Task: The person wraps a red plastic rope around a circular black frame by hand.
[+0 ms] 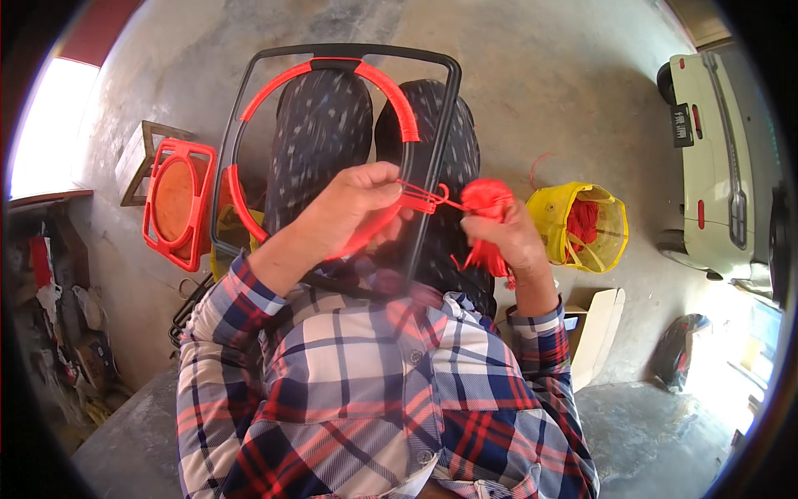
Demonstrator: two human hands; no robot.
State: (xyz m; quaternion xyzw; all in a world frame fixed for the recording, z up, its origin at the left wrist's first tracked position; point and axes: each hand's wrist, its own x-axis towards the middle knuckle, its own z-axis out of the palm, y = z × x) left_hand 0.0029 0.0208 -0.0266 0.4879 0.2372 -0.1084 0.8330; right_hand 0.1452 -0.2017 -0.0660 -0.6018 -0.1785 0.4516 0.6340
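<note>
Across my lap rests a black frame (453,91) with rounded corners and a ring inside it. Red cord wrapping (386,87) covers several stretches of that ring; bare black shows between them. At the ring's right side, my left hand (353,200) is closed, thumb and fingers pinching red cord beside the frame. Loose loops of cord (424,197) pass from there over the frame's right bar. My right hand (517,237), closed, grips a bundle of red cord (488,200) just right of the frame, with a strand running taut toward the loops. Some left fingertips are hidden.
To the left, a red frame (204,204) leans by a wooden box (133,170). A yellow basket (544,208) holding red cord lies at the right, near an opened cardboard box (600,333). Farther right stand a pale vehicle (715,158) and a dark bag (677,353).
</note>
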